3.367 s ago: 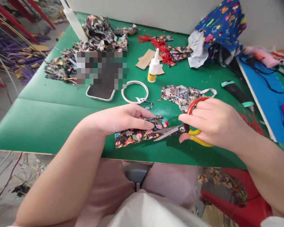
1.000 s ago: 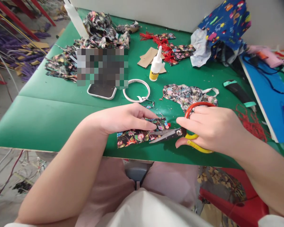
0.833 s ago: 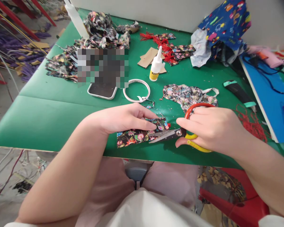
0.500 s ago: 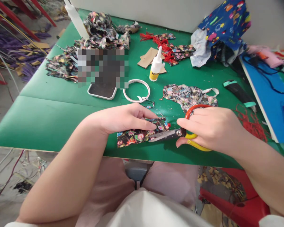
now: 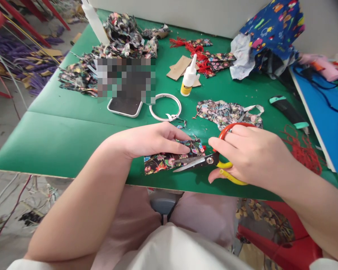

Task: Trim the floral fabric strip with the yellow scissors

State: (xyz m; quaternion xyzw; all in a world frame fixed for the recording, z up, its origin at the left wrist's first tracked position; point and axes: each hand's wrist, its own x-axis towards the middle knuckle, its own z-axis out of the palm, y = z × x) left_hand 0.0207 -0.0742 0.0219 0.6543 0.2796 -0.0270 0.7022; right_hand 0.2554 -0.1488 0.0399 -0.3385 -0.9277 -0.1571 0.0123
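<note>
My left hand (image 5: 149,140) lies on a dark floral strip of fabric (image 5: 165,162) near the front edge of the green table (image 5: 59,131), its fingers pressing the strip flat. My right hand (image 5: 250,155) grips scissors (image 5: 205,162) with one red and one yellow handle. The blades point left and are slightly apart over the strip's right end, just beside my left fingertips.
Behind my hands lie a white ring (image 5: 165,112), a phone (image 5: 125,107), a glue bottle (image 5: 189,78), a floral scrap (image 5: 222,113), cardboard pieces and red tassels (image 5: 195,52). Piles of floral cloth (image 5: 112,41) sit far left, blue printed cloth (image 5: 270,30) far right, a utility knife (image 5: 288,111) at right.
The scissors have crept a little leftward along the fabric strip, blades opening and closing. My left hand stays pressed on the strip. The view has shifted slightly.
</note>
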